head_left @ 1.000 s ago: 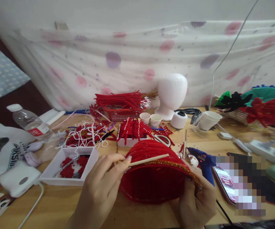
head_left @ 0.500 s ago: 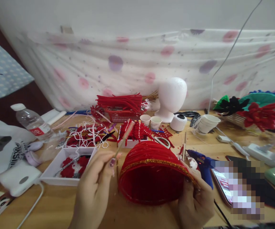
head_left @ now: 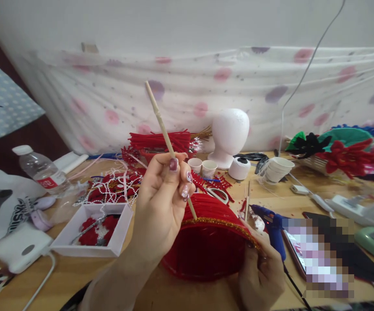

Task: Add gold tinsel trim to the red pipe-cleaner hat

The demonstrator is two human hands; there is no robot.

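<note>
Pinched between the fingers of my left hand (head_left: 164,203) is a thin wooden stick (head_left: 161,123), tilted, its lower tip against the gold glitter trim (head_left: 219,222) of a red hollow piece (head_left: 203,255). This piece looks like a cap covered in red fuzzy strips, with its opening facing me. My right hand (head_left: 262,270) grips its right rim, thumb inside and fingers outside. Part of the left side of the red piece is hidden behind my left hand.
A blue glue gun (head_left: 275,231) and a phone (head_left: 293,252) lie at the right. Behind stand a white foam head (head_left: 229,134), paper cups (head_left: 209,169) and a thread spool (head_left: 239,168). At the left are a white box (head_left: 77,250) and a bottle (head_left: 41,170).
My left hand has moved right and up to the red piece. The stick now leans the other way, its lower tip at the gold trim. My right hand keeps its hold.
</note>
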